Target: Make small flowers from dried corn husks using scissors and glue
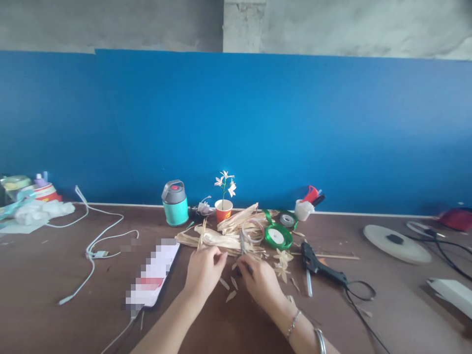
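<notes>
Hurriedly noted: dried husk and scissors handled at a brown wooden table (55, 265).
Small steel scissors (242, 242) are grasped in the right hand (260, 281), blades pointing up, the grip partly hidden by the fingers. A pale tan dried corn husk strip (201, 237) is pinched by the left hand (204, 269), its fingers closed. A heap of long tan corn husks (224, 236) is laid at 12 o'clock from the hands, with an orange-red paper cup (223, 210) holding a cream husk flower behind it. Small pointed husk pieces (231, 290) are scattered at 6 o'clock. Cream star-shaped husk flowers (283, 260) and a black hot glue gun (317, 263) are placed at 3 o'clock; a green ribbon spool (276, 236) is seen at 1 o'clock.
</notes>
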Demonstrator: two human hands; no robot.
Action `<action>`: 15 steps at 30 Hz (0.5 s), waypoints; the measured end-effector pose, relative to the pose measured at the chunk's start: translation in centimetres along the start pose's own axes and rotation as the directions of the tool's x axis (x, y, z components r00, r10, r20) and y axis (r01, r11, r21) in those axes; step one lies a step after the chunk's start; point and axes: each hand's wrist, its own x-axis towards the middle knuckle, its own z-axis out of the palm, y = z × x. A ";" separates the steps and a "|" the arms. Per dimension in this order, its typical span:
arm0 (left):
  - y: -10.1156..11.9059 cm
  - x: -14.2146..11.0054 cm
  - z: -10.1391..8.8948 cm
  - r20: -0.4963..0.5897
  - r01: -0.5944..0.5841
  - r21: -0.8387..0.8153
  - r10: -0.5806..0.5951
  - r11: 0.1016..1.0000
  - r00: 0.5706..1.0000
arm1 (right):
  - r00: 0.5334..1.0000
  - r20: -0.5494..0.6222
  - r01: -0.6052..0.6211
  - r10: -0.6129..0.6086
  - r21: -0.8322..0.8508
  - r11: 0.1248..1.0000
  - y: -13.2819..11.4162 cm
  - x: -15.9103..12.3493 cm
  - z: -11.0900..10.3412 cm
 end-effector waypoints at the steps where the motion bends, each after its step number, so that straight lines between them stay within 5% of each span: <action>1: 0.0 0.0 0.1 -0.001 0.007 -0.029 -0.008 1.000 1.000 | 1.000 -0.013 -0.021 0.021 -0.030 0.999 0.2 0.0 0.0; 7: 0.5 0.0 0.4 0.123 -0.011 -0.272 0.047 0.962 0.991 | 0.999 -0.044 0.029 -0.027 0.045 0.999 0.6 0.1 0.2; 15: 0.0 -0.2 0.8 0.172 -0.076 -0.038 0.082 0.996 0.982 | 1.000 0.016 0.017 -0.016 -0.091 0.996 -0.5 -0.4 0.0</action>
